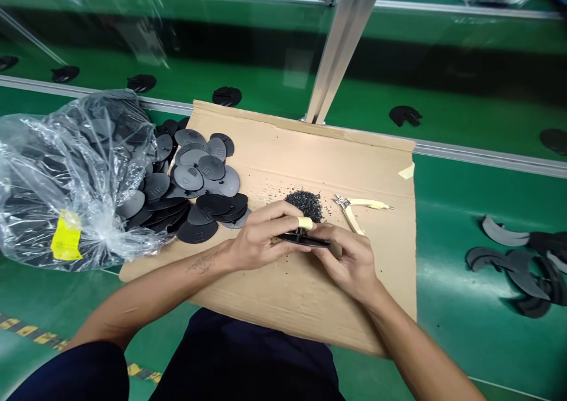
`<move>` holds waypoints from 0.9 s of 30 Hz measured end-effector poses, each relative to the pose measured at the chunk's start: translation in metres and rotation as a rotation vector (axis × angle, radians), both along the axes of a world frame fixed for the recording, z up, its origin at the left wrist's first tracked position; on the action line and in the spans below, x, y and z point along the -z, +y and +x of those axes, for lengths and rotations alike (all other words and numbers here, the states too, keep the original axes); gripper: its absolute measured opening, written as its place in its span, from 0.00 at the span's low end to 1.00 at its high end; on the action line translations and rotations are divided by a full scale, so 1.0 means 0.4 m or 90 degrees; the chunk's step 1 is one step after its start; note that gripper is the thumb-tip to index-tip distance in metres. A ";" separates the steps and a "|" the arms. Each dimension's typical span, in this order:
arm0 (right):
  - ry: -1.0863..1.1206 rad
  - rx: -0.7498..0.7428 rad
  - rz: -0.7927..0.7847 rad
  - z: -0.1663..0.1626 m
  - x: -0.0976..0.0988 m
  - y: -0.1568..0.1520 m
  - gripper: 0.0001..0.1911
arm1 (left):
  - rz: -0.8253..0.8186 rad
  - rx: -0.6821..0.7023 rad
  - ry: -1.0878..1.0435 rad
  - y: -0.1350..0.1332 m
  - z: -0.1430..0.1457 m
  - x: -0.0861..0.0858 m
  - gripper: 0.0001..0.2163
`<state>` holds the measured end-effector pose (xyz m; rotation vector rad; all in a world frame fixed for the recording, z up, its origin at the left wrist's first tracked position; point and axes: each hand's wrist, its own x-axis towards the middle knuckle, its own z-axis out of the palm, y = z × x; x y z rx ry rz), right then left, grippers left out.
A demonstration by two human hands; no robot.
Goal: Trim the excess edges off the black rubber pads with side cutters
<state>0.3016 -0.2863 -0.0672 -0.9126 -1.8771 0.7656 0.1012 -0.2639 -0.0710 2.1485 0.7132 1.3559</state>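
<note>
A black disc [312, 241] lies between the fingers of the two hands, held nearly flat and seen almost edge-on. The left hand [261, 238] grips its left part, fingers above and thumb below; a pale yellow wrap [305, 222] covers one fingertip over the disc's upper face. The right hand [349, 259] has its fingers closed on the right edge, close to that wrapped tip. What exactly the fingertips press on is partly hidden.

Just beyond the fingers, a heap of black scraps [305, 203] sits on a cardboard sheet [274, 306], with crumbs scattered around it. Beyond the right hand's fingers lie nippers [353, 217] with pale yellow handles spread apart. To the left of the left hand's fingers, many loose discs [211, 168] overlap in a pile, next to a clear plastic bag [88, 182] with a bright yellow label [66, 235].

Well to the right of the fingers, dark curved pieces [525, 271] rest on the green tabletop [447, 212]. Farther beyond the fingers, dark notched pieces [405, 116] lie spaced apart past a metal rail [478, 156], where a metal post [341, 52] rises.
</note>
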 end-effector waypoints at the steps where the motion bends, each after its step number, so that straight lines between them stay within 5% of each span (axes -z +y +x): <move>1: -0.006 -0.005 -0.002 0.001 0.000 0.001 0.05 | 0.017 -0.008 0.012 0.000 0.000 0.000 0.11; 27: -0.046 -0.056 0.029 0.004 -0.009 0.002 0.12 | 0.077 -0.023 0.059 -0.005 -0.002 -0.012 0.05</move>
